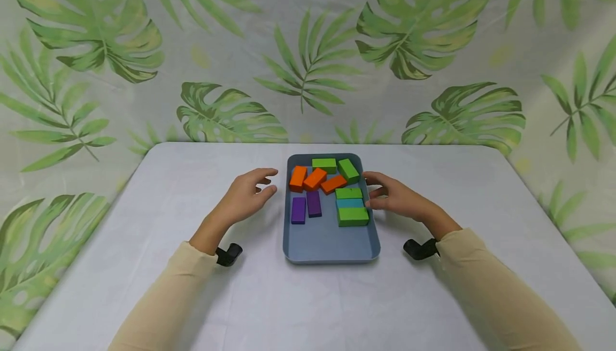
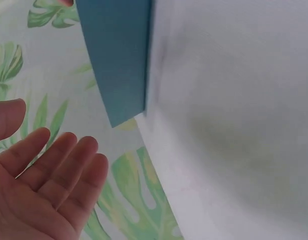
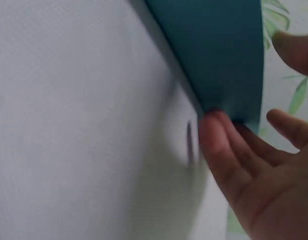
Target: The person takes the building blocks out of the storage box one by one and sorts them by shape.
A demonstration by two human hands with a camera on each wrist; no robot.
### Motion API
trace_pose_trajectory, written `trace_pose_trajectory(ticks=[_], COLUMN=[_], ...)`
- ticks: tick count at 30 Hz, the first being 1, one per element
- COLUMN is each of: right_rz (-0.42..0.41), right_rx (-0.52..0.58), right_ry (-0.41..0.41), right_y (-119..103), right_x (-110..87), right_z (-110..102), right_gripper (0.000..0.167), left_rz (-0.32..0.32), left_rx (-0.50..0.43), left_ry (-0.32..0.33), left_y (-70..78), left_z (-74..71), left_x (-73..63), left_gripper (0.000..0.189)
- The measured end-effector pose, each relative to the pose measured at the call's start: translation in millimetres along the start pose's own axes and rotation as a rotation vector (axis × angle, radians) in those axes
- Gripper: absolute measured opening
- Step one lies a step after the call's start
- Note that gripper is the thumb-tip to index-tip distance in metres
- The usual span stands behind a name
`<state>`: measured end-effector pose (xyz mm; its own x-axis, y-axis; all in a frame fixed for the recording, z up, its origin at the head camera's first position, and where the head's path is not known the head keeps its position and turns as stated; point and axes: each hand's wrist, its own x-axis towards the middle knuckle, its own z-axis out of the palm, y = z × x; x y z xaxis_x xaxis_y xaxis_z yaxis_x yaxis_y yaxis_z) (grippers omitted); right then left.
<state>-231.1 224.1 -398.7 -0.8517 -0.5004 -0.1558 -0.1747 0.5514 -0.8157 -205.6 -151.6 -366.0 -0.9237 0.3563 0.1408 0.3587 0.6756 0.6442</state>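
A blue-grey tray (image 1: 329,246) lies on the white table and holds rectangular blocks. Three orange blocks (image 1: 315,178) and two purple blocks (image 1: 298,210) lie in its left and middle part. Green blocks (image 1: 353,217), with a light-blue block (image 1: 349,203) between two of them, line its right side; two more are at the far end. My left hand (image 1: 244,197) hovers left of the tray, apart from it, fingers and thumb loosely bent with nothing between them. At the tray's right wall, my right hand (image 1: 397,197) touches the outside with its fingertips (image 3: 214,125), thumb apart.
The white cloth-covered table (image 1: 231,308) reaches back to a leaf-patterned curtain (image 1: 317,46). A black wrist camera (image 1: 229,254) sits below the left hand, and another black wrist camera (image 1: 420,249) below the right. Both forearms wear beige sleeves (image 1: 161,297).
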Motion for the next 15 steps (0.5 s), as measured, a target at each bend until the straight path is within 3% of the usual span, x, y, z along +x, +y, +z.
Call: trace_pose_trajectory(ticks=[5, 10, 15], right_rz=[0.028, 0.022, 0.009], right_rx=[0.083, 0.134, 0.15], right_ry=[-0.048, -0.076, -0.085], right_y=[8, 14, 13], right_x=[-0.8, -3.6, -4.1], right_z=[0, 0, 3], right_gripper=[0.089, 0.089, 0.088], left_rz=[0.017, 0.08, 0.138], left_rx=[-0.006, 0.012, 0.077], left_ry=[0.005, 0.027, 0.009], left_y=[1.2, 6.9, 9.7], left_z=[0.8, 5.9, 5.6], left_x=[-4.4, -8.9, -10.0], left_gripper=[0.041, 0.04, 0.04])
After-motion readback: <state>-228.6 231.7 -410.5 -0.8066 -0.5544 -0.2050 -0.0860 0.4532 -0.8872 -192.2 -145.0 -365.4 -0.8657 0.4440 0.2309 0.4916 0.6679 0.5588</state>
